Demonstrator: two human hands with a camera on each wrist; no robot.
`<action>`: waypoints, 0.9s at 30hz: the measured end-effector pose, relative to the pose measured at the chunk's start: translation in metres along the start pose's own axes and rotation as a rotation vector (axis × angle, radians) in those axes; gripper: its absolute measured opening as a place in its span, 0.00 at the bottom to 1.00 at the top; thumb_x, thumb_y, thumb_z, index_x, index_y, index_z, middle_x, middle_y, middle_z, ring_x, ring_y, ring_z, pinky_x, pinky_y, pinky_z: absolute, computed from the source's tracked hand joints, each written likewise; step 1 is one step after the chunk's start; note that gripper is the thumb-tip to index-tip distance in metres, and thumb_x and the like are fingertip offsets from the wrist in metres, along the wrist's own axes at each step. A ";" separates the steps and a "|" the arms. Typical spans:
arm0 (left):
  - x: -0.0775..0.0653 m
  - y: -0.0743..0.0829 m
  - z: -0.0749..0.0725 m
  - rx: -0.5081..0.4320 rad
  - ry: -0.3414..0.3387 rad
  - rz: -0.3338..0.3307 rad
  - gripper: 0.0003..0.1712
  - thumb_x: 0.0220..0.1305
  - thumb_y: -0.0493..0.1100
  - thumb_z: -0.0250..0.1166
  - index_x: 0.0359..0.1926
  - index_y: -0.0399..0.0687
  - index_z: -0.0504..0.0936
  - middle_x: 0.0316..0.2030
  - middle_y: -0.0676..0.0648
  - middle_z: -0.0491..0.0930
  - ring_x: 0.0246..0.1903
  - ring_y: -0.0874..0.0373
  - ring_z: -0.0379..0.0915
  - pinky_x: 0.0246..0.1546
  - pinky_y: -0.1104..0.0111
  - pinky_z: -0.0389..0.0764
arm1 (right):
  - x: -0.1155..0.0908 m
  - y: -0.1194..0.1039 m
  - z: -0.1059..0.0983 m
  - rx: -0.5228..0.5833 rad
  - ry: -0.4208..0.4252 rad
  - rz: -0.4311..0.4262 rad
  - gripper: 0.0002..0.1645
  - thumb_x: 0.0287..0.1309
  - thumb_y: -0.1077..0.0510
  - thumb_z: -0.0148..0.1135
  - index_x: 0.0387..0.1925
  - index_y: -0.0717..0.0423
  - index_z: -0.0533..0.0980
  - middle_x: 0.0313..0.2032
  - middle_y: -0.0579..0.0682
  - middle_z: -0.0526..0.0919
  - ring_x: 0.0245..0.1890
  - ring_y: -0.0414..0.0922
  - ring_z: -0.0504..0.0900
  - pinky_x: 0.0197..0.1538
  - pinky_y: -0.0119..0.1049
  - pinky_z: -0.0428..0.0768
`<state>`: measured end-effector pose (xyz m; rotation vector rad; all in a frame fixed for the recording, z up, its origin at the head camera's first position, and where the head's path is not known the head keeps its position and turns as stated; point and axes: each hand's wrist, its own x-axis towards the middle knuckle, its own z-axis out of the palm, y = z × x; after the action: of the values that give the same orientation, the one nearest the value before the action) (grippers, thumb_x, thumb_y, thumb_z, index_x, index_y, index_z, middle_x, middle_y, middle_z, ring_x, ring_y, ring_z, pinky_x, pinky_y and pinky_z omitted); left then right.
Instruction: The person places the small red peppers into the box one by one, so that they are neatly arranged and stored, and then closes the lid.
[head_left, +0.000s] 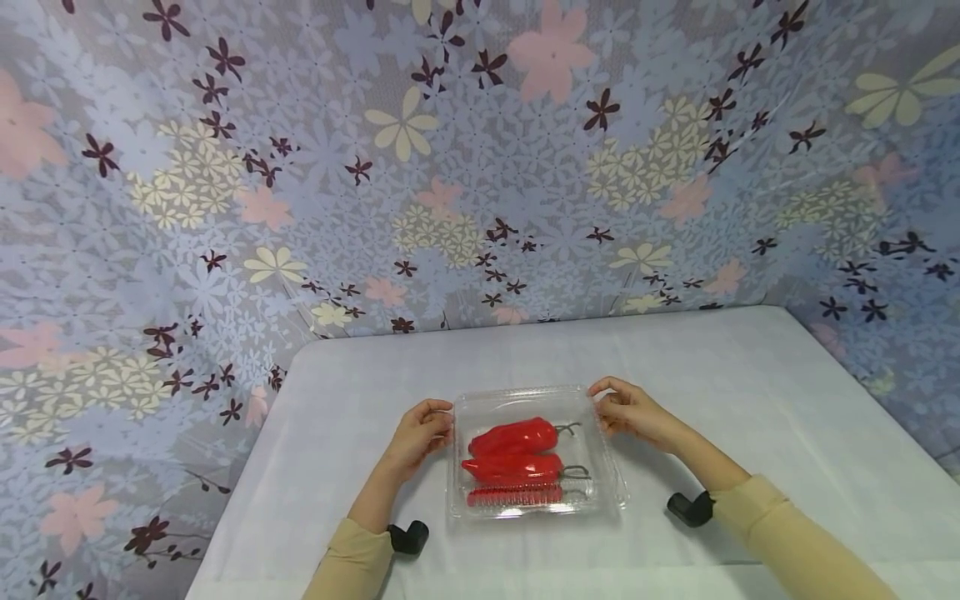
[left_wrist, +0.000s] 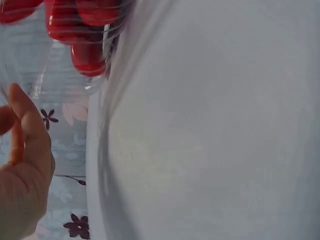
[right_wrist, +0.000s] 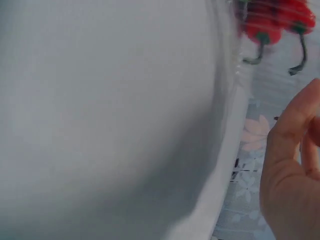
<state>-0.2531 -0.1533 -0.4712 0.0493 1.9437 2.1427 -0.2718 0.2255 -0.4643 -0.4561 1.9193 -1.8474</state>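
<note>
A clear plastic clamshell box (head_left: pixel 525 402) with ribbed sides sits on the white-covered table. Inside lie red peppers (head_left: pixel 517 468) with thin green stems pointing right. Part of the red shows through the ribbed front wall. My left hand (head_left: pixel 420 433) pinches the box's left edge near its far corner, thumb and fingertips at the plastic. Opposite it, my right hand (head_left: pixel 630 410) grips the far right corner with bent fingers. From the left wrist, rounded pepper tips (left_wrist: pixel 89 59) show through the plastic; the right wrist view has the stems (right_wrist: pixel 303 52).
The white tablecloth (head_left: pixel 765 392) spreads around the box, its far edge meeting a floral-patterned curtain (head_left: pixel 480 183). Black wrist devices (head_left: pixel 408 538) sit by both beige sleeves (head_left: pixel 795 529).
</note>
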 end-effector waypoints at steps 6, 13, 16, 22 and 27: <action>-0.004 0.006 0.007 0.086 0.086 0.027 0.11 0.61 0.28 0.57 0.44 0.24 0.75 0.28 0.46 0.77 0.27 0.62 0.74 0.30 0.73 0.80 | -0.002 -0.004 0.010 -0.008 0.110 0.020 0.10 0.66 0.66 0.50 0.45 0.67 0.62 0.28 0.53 0.72 0.26 0.41 0.76 0.31 0.35 0.81; -0.026 0.010 0.004 0.236 0.016 0.021 0.16 0.69 0.38 0.54 0.53 0.33 0.74 0.41 0.41 0.78 0.35 0.56 0.77 0.37 0.64 0.83 | -0.019 -0.008 0.022 -0.134 0.201 0.063 0.19 0.69 0.56 0.50 0.51 0.69 0.66 0.35 0.56 0.75 0.29 0.45 0.79 0.33 0.38 0.82; -0.045 0.015 0.002 0.292 -0.091 -0.004 0.23 0.72 0.44 0.51 0.63 0.38 0.68 0.50 0.35 0.74 0.42 0.51 0.76 0.42 0.59 0.81 | -0.034 -0.011 0.027 -0.214 0.198 0.061 0.23 0.70 0.52 0.49 0.57 0.65 0.67 0.41 0.59 0.77 0.31 0.49 0.81 0.35 0.40 0.83; -0.087 0.025 0.005 0.364 -0.214 -0.013 0.31 0.72 0.50 0.50 0.71 0.44 0.57 0.54 0.33 0.72 0.49 0.44 0.73 0.45 0.57 0.80 | -0.074 -0.020 0.047 -0.321 0.215 0.074 0.27 0.68 0.50 0.53 0.64 0.56 0.65 0.46 0.61 0.77 0.33 0.53 0.81 0.33 0.40 0.83; -0.109 0.020 0.014 0.457 -0.199 0.028 0.30 0.73 0.48 0.49 0.71 0.42 0.57 0.43 0.40 0.78 0.39 0.49 0.77 0.40 0.61 0.82 | -0.100 -0.019 0.063 -0.261 0.150 0.107 0.31 0.68 0.51 0.52 0.68 0.55 0.58 0.45 0.61 0.76 0.34 0.53 0.80 0.33 0.41 0.82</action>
<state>-0.1476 -0.1640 -0.4350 0.3575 2.2704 1.5939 -0.1548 0.2223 -0.4378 -0.2950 2.2526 -1.6113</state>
